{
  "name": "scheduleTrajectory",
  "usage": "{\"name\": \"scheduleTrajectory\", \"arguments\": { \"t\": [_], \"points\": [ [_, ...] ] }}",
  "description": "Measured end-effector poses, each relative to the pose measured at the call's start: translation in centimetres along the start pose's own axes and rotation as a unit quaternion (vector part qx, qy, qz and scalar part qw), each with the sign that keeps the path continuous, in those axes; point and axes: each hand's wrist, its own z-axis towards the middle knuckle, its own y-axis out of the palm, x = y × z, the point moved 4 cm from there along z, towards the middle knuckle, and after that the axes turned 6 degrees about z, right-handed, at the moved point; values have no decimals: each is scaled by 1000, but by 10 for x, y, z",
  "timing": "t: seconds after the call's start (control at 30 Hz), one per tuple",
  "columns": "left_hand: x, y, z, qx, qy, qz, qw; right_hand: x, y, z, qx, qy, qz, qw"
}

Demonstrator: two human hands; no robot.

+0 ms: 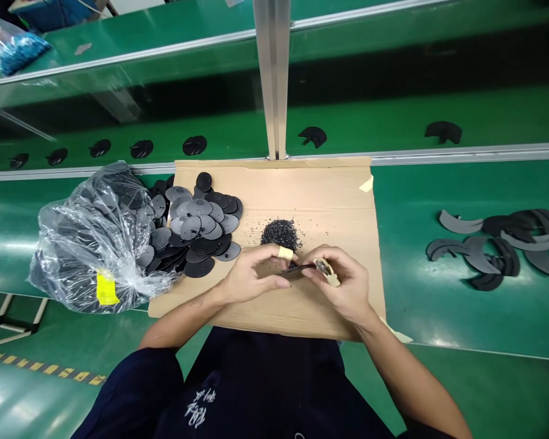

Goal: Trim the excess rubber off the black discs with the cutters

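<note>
Over the cardboard sheet (333,198), my left hand (247,277) pinches a thin black disc (293,270) between thumb and fingers, and the disc is seen nearly edge-on. One left finger wears a strip of yellowish tape. My right hand (350,285) is closed around a small tool wrapped in cream tape (328,272), with a shiny metal part. The tool meets the disc's right edge; its working tip is hidden. Just beyond my hands is a heap of black plastic scraps (279,233). Left of it lie piled black and grey discs (199,210).
A clear plastic bag (91,244) of dark pieces with a yellow label stands left. Curved black and grey pieces (489,253) lie right. Behind, black parts (194,145) sit in a row on the green surface, and a metal post (274,79) rises at the cardboard's back edge.
</note>
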Motion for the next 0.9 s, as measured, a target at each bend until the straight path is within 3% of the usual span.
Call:
{"name": "scheduleTrajectory", "arguments": {
  "t": [0.13,0.2,0.33,0.5,0.57,0.67,0.77,0.9],
  "points": [
    [-9,2,-1,-52,-118,-136,982,-4,-1,1,-19,-49,45,998],
    [-11,4,-1,-61,-146,-178,971,-4,-1,0,-26,-62,51,996],
    [-7,7,1,-98,-135,-202,965,-9,2,-2,-50,-70,31,996],
    [5,4,5,-172,-75,-152,970,-18,5,-3,-117,-19,0,993],
    [7,3,6,-187,-62,-127,972,-20,4,-4,-118,-36,-25,992],
    [7,-1,8,-159,-42,-94,982,-22,3,-8,-73,-146,-104,981],
    [9,-3,7,-120,22,-31,992,-22,6,-12,-52,-240,-177,953],
    [12,-2,2,-45,103,102,988,-22,5,-12,-46,-252,-207,944]
  ]
}}
